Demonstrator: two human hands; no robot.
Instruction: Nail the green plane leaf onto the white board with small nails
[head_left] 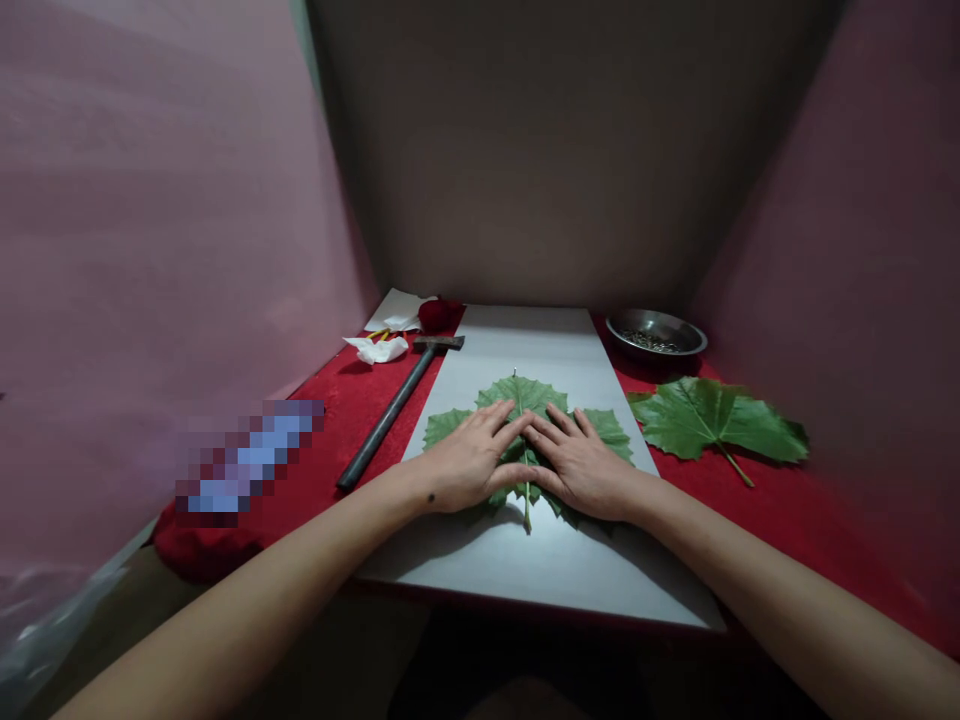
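Observation:
A large green leaf point(525, 392) with jagged edges lies on a long white board point(532, 335), its stem pointing towards me. My left hand point(472, 455) rests flat on the leaf's left half, fingers stretched out. On the right half my right hand point(581, 460) lies flat too, fingers spread. The thumbs and some fingertips of both hands meet near the central vein. At the leaf's far tip a small nail point(514, 372) stands upright. Parts of the leaf are hidden under my palms.
Left of the board lies a hammer point(394, 415), its head at the board's edge. Crumpled white tissue point(377, 349) and a dark red ball-like thing point(433, 315) sit behind it. A metal bowl point(656, 335) of small nails and another green leaf point(712, 415) rest on the red cloth point(787, 530).

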